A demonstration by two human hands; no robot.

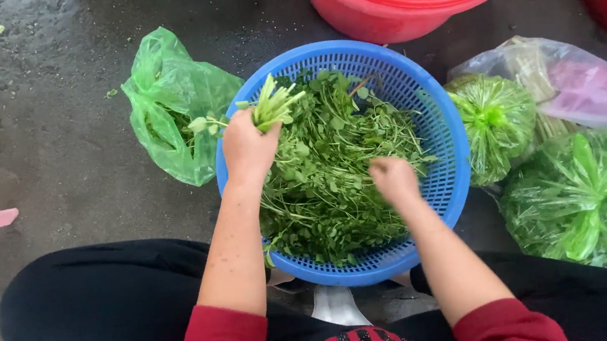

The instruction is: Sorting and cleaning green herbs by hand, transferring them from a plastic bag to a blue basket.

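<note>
Head view: left hand (247, 145) clenches a bunch of stems (273, 105) above the blue colander (441, 177); right hand (394, 179), closed, digs into leafy greens (335, 182). Loosely gripped stems could slip onto the wet ground (49, 146).

Red sleeves pushed up the forearms, black trousers, and a red top patterned in black

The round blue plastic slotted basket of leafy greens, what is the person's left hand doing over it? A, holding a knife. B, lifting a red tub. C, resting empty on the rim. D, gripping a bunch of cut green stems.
D: the left hand is closed around a bunch of cut green stems above the round blue plastic slotted basket.
</note>
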